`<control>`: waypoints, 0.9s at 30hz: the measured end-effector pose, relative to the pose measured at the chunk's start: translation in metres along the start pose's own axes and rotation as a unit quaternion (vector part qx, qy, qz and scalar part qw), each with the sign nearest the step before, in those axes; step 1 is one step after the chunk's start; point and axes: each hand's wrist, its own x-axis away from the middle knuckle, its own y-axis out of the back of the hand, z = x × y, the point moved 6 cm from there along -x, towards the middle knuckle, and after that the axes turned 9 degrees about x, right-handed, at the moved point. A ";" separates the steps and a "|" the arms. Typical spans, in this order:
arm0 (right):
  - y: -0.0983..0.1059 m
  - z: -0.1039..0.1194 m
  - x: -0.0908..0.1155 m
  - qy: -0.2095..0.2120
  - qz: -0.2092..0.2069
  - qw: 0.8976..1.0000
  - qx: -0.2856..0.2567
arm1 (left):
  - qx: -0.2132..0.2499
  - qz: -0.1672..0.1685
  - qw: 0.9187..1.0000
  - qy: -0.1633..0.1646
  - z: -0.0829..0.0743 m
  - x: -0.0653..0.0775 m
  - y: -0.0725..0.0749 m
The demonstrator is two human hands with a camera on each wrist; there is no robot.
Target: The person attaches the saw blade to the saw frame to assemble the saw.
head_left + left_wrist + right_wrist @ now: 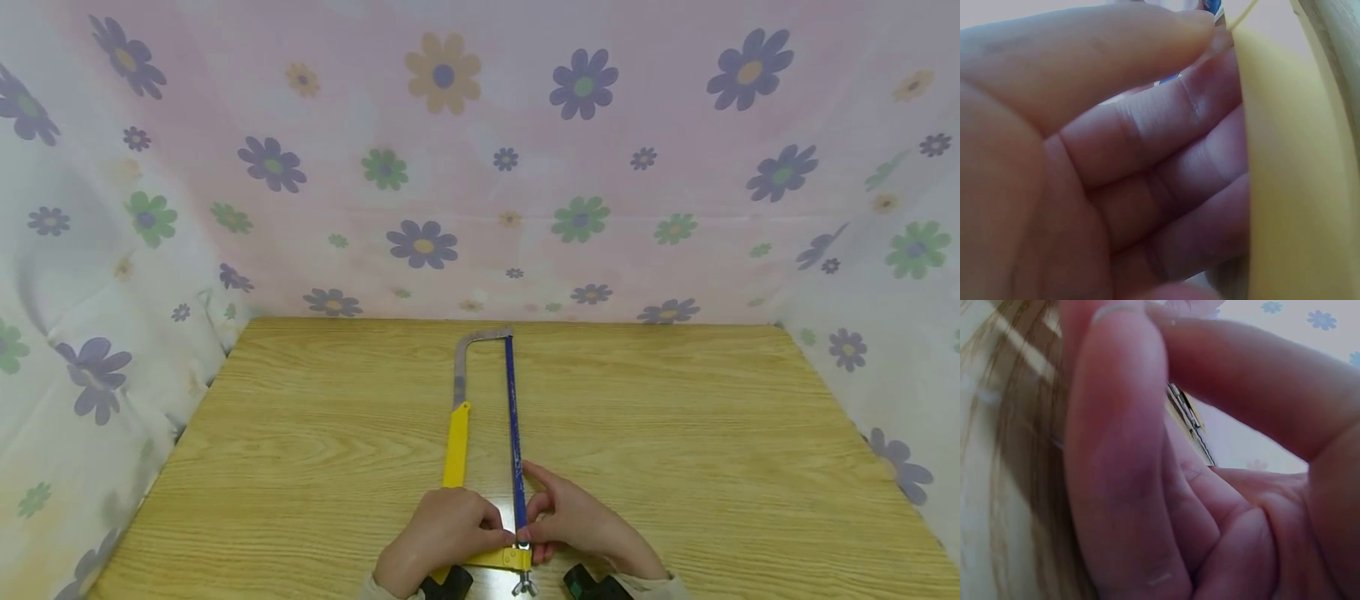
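Observation:
A hacksaw lies lengthwise on the wooden table, with a yellow handle section [456,450], a grey curved frame bow [461,367] and a long blue blade [513,408]. At the blade's near end, my left hand [450,529] reaches across the frame and pinches with thumb and finger. Its other fingers curl by the yellow frame [1297,150] in the left wrist view. From the right side, my right hand [573,517] pinches the blade just above its near end, index finger along it. A wing nut [524,585] sticks out below the yellow end piece. Fingers hide the blade's exact seating.
The wooden table [675,417] extends around the hacksaw. Flower-print cloth [480,183] stands behind it and on both sides. Two black wrist devices, left [448,583] and right [592,583], sit close to the near edge of the view.

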 end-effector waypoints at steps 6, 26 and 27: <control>0.000 0.002 0.001 0.004 0.006 1.000 0.007 | -0.004 -0.001 1.000 0.001 -0.002 0.001 0.002; 0.004 0.000 0.001 -0.008 -0.029 0.999 0.037 | -0.005 -0.005 1.000 0.001 -0.003 -0.001 0.001; 0.004 0.000 0.001 -0.009 -0.030 0.999 0.035 | -0.004 -0.004 1.000 0.004 -0.003 -0.001 0.001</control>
